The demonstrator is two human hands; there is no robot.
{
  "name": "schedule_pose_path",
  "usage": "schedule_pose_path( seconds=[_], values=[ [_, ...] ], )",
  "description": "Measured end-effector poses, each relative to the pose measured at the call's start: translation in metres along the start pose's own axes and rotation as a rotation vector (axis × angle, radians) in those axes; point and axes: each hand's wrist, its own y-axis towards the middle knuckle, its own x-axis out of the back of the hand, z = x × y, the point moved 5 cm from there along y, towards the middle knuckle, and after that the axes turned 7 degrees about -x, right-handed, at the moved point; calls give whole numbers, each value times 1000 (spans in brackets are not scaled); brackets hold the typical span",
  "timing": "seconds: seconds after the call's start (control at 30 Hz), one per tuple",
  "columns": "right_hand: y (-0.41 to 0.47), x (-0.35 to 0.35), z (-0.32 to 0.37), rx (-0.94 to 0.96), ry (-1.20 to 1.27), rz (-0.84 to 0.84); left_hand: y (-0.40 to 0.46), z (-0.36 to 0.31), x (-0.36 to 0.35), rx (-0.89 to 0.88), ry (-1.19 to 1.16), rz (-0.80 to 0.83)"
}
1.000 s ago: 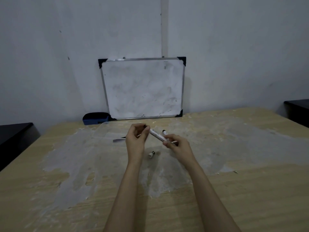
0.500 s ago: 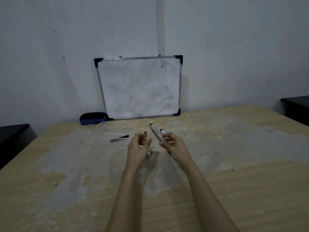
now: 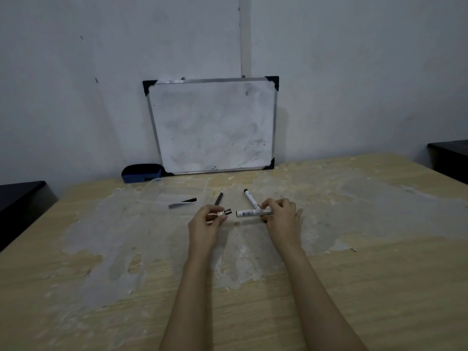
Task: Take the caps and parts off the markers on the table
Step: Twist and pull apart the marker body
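Note:
My right hand grips a white marker barrel that lies level and points left, with a second white marker with a black end sticking up and away from the same hand. My left hand pinches a small tip part just left of the barrel's open end, a small gap between them. A thin black rod sticks up behind my left hand. Two dark pieces lie on the table to the left.
A clear plastic tray sits behind the hands on the wooden table. A small whiteboard leans on the wall, a blue eraser beside it. Dark furniture stands at both sides.
The barrel in my right hand has swung from upright to level. My left hand now holds the small tip part, drawn apart from the barrel's end.

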Motion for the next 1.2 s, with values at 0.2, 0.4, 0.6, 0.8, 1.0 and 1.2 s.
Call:
schedule_pose_path(
  seconds=[0.2, 0.4, 0.6, 0.8, 1.0, 1.2],
  values=[
    [-1, -2, 4, 70, 63, -49, 1, 4, -4, -21, -36, 31],
    [-3, -1, 13, 115, 78, -30, 3, 4, -4, -57, -28, 11],
    [-6, 1, 22, 191, 74, 86, 7, -1, 2, -81, -218, -101],
    [-13, -9, 31, 124, 344, 419, 8, 6, 1, 73, -575, -133],
    [-28, -29, 37, 8, 498, 734, 10, 9, 3, 60, -546, -151],
    [-33, -31, 37, 44, 536, 739, 12, 12, 1, 77, -498, -201]
  ],
)
